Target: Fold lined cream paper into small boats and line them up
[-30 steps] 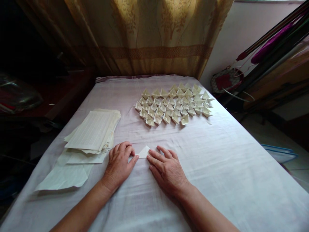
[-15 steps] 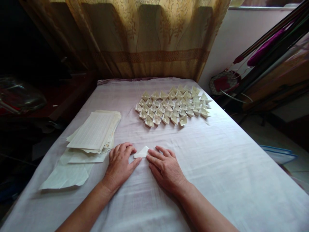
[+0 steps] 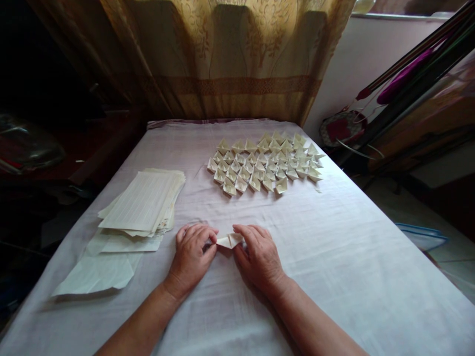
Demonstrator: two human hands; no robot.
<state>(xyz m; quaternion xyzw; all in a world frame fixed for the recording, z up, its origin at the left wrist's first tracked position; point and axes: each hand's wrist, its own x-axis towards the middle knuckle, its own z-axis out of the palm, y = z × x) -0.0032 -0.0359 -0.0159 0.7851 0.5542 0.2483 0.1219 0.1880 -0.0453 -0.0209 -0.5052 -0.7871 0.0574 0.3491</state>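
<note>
A small folded piece of white paper is held just above the white cloth near the front middle. My left hand pinches its left end with curled fingers. My right hand pinches its right end, fingers bent over it. Farther back lies a cluster of several small folded paper boats in rows. A stack of lined paper sheets rests to the left of my left hand.
The white cloth covers a table that ends at a patterned curtain. Loose larger sheets lie at the front left. Dark furniture stands on the left; rods and a purple item lean at the right.
Both hands went from pressing the paper flat on the cloth to pinching its two ends and lifting it; the flat triangle now looks pulled open.
</note>
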